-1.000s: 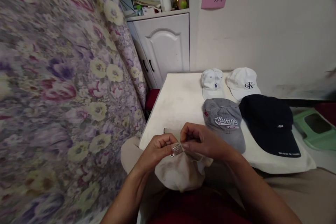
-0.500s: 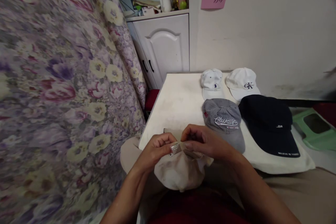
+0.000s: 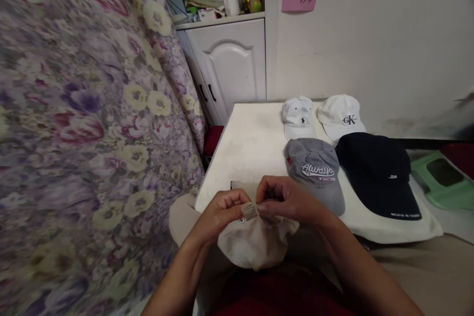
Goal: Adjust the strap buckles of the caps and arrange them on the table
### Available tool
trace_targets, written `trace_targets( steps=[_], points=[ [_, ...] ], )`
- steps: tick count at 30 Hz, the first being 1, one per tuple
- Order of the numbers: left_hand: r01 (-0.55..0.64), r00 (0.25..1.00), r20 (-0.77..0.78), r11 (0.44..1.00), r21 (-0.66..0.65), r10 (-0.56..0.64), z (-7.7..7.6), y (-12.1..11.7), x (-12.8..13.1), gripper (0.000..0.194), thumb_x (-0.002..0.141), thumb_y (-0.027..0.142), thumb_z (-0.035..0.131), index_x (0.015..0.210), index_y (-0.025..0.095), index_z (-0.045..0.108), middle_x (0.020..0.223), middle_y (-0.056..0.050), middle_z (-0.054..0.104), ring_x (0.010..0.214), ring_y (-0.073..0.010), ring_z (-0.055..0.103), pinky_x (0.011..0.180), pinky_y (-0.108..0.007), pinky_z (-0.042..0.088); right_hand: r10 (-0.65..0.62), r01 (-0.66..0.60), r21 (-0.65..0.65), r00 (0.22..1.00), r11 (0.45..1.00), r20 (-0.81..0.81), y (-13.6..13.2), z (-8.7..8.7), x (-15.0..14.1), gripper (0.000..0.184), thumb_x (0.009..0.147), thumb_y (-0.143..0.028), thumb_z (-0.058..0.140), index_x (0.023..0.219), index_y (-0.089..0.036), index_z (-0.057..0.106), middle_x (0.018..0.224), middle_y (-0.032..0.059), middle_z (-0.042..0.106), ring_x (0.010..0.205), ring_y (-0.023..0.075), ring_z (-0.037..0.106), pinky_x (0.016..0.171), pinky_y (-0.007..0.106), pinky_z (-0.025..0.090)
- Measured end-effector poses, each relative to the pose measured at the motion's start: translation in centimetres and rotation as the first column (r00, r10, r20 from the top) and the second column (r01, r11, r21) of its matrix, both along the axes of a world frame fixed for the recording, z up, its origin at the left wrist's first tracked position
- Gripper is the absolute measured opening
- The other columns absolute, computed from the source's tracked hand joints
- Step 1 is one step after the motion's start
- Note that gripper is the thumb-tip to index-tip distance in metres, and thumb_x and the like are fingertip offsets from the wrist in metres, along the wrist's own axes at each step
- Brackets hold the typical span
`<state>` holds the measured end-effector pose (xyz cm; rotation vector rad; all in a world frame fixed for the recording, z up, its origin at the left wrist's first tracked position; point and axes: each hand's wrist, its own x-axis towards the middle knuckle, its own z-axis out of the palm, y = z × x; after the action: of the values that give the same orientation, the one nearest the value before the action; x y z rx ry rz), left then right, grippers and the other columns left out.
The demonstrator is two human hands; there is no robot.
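Observation:
A cream cap (image 3: 254, 244) is held over my lap, at the table's near edge, its crown toward me. My left hand (image 3: 225, 215) pinches the strap end beside a small metal buckle (image 3: 249, 211). Close by on the right, my right hand (image 3: 285, 200) is closed with thumb and fingers on the cap's rim by the strap. The fingertips of both hands nearly meet. Part of the cap's brim is hidden. Beyond my right hand lies a grey cap (image 3: 314, 170) with "Always" lettering.
On the white-covered table (image 3: 252, 138) sit a navy cap (image 3: 375, 170), a small white cap (image 3: 298, 116) and a white CK cap (image 3: 341, 116). A floral curtain (image 3: 92, 133) hangs at left. Right of the table is a green plastic stool (image 3: 437, 197). A white cabinet (image 3: 229, 64) stands behind.
The buckle has tilted slightly between my hands, and my right fingers have shifted a little at the strap. Otherwise the hands and cap stay in place; the camera view drifts slightly.

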<state>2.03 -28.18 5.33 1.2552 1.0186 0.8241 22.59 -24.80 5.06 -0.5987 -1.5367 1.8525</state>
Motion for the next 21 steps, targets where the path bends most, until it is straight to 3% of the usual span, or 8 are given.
trace_targets(
  steps=[7, 13, 21],
  points=[
    [0.011, 1.0, -0.001, 1.0, 0.002, -0.011, 0.0, -0.1, 0.1, 0.027, 0.076, 0.038, 0.072, 0.067, 0.014, 0.063, 0.059, 0.003, 0.051, 0.055, -0.0095, 0.038, 0.053, -0.022, 0.029, -0.011, 0.01, 0.031, 0.999, 0.999, 0.036, -0.1, -0.1, -0.2, 0.02, 0.077, -0.029, 0.077, 0.079, -0.015, 0.062, 0.067, -0.0034, 0.058, 0.06, 0.0082, 0.05, 0.056, 0.021, 0.037],
    [-0.016, 1.0, 0.02, 1.0, 0.002, 0.016, 0.1, -0.2, -0.1, 0.029, 0.075, 0.042, 0.073, 0.069, 0.014, 0.065, 0.059, 0.002, 0.052, 0.055, -0.01, 0.038, 0.053, -0.022, 0.03, 0.0, -0.018, 0.118, 0.988, 0.993, 0.151, 0.0, 0.2, 1.1, 0.017, 0.086, -0.029, 0.066, 0.099, -0.018, 0.063, 0.076, -0.0006, 0.062, 0.066, 0.0112, 0.053, 0.059, 0.023, 0.041],
    [0.026, 1.0, -0.008, 1.0, -0.009, -0.026, 0.0, -0.1, 0.1, 0.028, 0.076, 0.039, 0.074, 0.07, 0.014, 0.064, 0.059, 0.002, 0.053, 0.056, -0.0098, 0.039, 0.053, -0.022, 0.03, 0.029, -0.059, 0.123, 0.973, 0.991, 0.229, -0.2, 0.4, 0.9, 0.013, 0.084, -0.028, 0.066, 0.081, -0.017, 0.059, 0.068, -0.0027, 0.055, 0.061, 0.0099, 0.047, 0.055, 0.022, 0.037]
  ],
)
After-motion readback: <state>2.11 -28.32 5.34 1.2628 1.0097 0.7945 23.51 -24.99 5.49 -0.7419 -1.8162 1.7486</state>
